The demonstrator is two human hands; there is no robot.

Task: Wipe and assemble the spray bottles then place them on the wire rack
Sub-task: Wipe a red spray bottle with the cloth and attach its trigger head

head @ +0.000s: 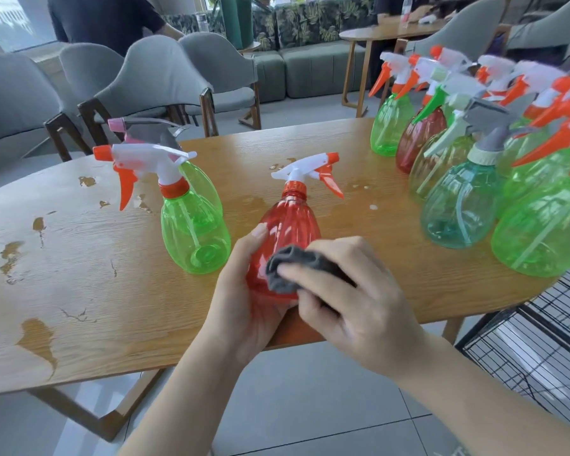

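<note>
Head view, left hand (244, 311) holding red spray bottle (287, 232), right hand (352, 301) seemingly pressing grey cloth (297, 261)

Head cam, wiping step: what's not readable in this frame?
- Lower part of the red spray bottle: covered by the left hand, the grey cloth and the right hand.
- Right-side spray bottles: motion-blurred, overlapping, cut by the right edge; no count possible.
- Wire rack: cut by the right edge; contents unseen.
</note>
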